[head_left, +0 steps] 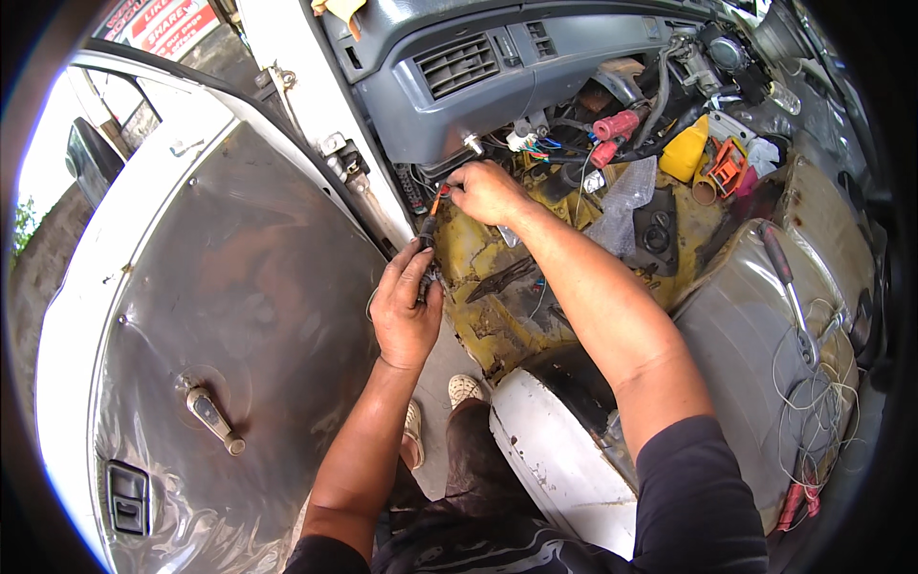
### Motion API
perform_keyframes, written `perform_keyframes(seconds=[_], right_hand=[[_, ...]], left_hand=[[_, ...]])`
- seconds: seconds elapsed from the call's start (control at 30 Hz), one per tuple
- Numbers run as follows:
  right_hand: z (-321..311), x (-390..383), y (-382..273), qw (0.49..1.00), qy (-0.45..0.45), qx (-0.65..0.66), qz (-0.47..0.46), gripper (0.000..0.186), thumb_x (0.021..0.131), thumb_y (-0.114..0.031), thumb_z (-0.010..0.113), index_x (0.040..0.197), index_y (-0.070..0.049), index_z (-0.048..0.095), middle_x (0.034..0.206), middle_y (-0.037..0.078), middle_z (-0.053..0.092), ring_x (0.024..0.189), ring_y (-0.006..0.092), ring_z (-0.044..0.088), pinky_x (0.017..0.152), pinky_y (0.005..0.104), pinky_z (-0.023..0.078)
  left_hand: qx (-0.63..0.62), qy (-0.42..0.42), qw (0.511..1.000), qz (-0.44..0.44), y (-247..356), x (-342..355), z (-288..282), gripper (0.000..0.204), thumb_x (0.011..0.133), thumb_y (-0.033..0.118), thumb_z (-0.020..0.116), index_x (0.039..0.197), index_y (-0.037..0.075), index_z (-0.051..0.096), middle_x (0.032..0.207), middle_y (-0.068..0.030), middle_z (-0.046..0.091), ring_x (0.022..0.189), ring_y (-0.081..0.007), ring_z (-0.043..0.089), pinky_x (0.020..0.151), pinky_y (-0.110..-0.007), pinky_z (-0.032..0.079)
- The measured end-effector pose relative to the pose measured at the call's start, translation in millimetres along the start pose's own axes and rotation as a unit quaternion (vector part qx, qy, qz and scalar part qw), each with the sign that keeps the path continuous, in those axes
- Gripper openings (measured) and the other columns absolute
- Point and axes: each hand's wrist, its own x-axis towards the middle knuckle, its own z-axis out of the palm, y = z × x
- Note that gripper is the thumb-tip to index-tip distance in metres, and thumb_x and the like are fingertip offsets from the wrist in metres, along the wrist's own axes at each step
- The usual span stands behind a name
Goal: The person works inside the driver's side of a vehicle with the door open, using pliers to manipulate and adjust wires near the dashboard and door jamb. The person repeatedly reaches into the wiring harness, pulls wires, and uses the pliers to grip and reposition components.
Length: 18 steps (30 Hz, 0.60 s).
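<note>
My left hand (406, 311) is closed around a dark, slender piece (428, 232) beside the door opening; its fingers partly hide it, and its kind is unclear. From its upper end a thin orange-red piece (437, 203), wire-like, runs up to my right hand (486, 194). That hand is in a pinch under the left end of the grey dashboard (421, 134), with finger and thumb at the orange-red piece. Just right of it hang a white connector (521, 141) and coloured wires. Below the right forearm lie dark pliers (502, 279) on the worn yellow floor.
The open door (239, 316) with its window crank (215, 421) stands at left. A seat (755, 316) at right bears a ratchet (789, 277) and tangled thin wire (813, 411). Bubble wrap (626, 206), a yellow piece (685, 148) and red-wrapped cable ends (615, 125) lie under the dashboard.
</note>
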Motion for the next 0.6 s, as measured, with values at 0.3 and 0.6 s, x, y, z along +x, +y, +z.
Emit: perform_keyframes(seconds=[0.3,0.6], right_hand=[[5.0,2.7,1.5,0.996,0.067,0.043,-0.027,0.026,0.092,-0.022,0.07,0.114,-0.013,0.081,0.109,0.018,0.078,0.105,0.0374,0.074,0.097,0.0469,0.058],[7.8,3.3,3.6,0.997,0.043,0.058,-0.003,0.026,0.092,-0.022,0.072,0.113,-0.009,0.081,0.109,0.017,0.079,0.104,0.0356,0.075,0.096,0.0445,0.058]], left_hand=[[-0.012,-0.007,1.0,-0.021,-0.1,-1.7,-1.5,0.046,0.078,-0.005,0.076,0.122,0.009,0.075,0.13,-0.0138,0.073,0.111,-0.0339,0.075,0.095,-0.04,0.061],[-0.017,0.001,0.999,-0.032,1.1,-9.9,-3.6,0.04,0.081,-0.004,0.079,0.119,0.006,0.075,0.127,-0.0157,0.075,0.111,-0.0333,0.076,0.096,-0.04,0.06]])
